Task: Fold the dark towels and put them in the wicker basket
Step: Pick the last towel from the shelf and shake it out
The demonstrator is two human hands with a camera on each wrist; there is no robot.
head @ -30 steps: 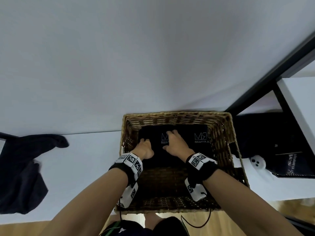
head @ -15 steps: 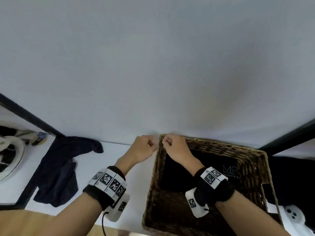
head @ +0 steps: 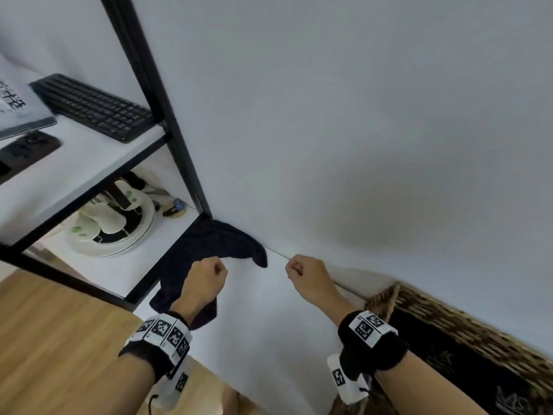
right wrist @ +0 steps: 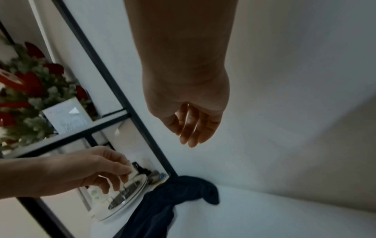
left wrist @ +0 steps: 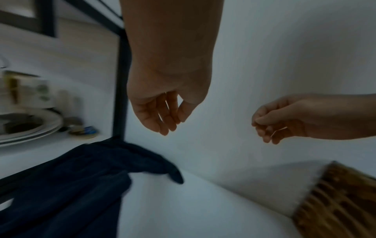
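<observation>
Head view: a white shelf (head: 263,324) runs along the wall, with the wicker basket (head: 466,327) at its right end — a folded dark towel (head: 466,363) already lies inside. At the left end a second dark towel (head: 209,244) lies crumpled against the black frame post (head: 167,115), one corner trailing out along the wall. Both hands hover above the shelf, holding nothing: the left hand (head: 203,280) just over the towel, the right hand (head: 308,277) beside it, fingers loosely curled. The cloth looks soft, limp and light — it should be pinched at two neighbouring corners and lifted to shake it flat.
</observation>
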